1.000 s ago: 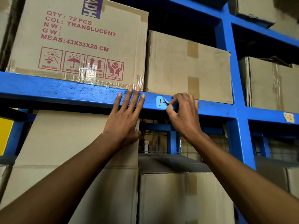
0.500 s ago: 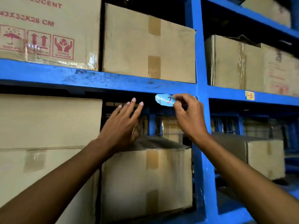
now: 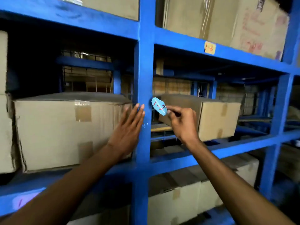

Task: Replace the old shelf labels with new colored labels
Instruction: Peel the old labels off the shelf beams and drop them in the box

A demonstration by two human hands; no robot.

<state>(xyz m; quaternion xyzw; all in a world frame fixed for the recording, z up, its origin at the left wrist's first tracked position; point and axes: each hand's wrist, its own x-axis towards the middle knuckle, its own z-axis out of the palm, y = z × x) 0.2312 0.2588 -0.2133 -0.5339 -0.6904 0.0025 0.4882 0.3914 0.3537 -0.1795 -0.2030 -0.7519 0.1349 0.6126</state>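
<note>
My right hand [image 3: 181, 122] pinches a small light-blue label [image 3: 158, 105] with red writing "1-2", curled and held in the air just right of the blue upright post [image 3: 145, 65]. My left hand [image 3: 129, 127] is flat with fingers apart, its fingertips against the post's left side, holding nothing. A yellow label [image 3: 210, 47] marked "1-3" is stuck on the upper blue shelf beam [image 3: 243, 53] to the right. A pale label [image 3: 24, 200], blurred, sits on the lower beam at far left.
Cardboard boxes fill the rack: a large taped one [image 3: 65, 132] left of the post, a smaller one [image 3: 215, 117] behind my right hand, more above [image 3: 227, 21] and below [image 3: 194, 190]. Wire mesh [image 3: 87, 78] backs the shelf.
The blue label came off the shelf beam in my right hand. Both hands dropped lower and the view swung right and down, so the post is now centred.
</note>
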